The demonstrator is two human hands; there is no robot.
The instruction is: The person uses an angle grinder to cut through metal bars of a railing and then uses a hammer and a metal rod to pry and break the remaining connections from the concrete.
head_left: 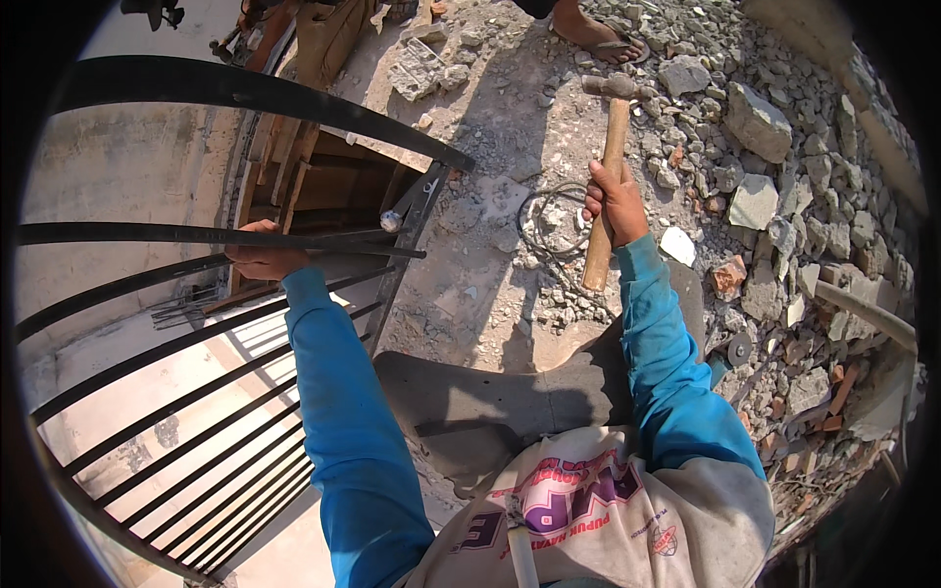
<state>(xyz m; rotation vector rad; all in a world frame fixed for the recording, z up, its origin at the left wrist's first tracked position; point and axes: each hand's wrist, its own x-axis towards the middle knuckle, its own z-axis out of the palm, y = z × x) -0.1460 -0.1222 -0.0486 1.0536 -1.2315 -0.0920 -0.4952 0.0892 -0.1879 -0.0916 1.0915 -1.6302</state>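
Note:
My right hand [618,203] is wrapped round the wooden handle of a hammer [615,135], whose metal head points away from me. The butt of the handle sticks out below the fist. On the left, my left hand [267,253] is closed on a bar of a black metal railing [147,233], with its fingers partly hidden behind the bar. Several bars run side by side into a flat end piece [417,211]. A small silvery round lump [391,221] shows beside that end piece, between two bars.
Broken concrete rubble [760,122] covers the ground on the right. A coil of dark cable [549,220] lies left of the hammer. Another person's sandalled foot [595,37] stands at the far edge. Wooden boards [294,181] and a pale wall [147,167] lie beyond the railing.

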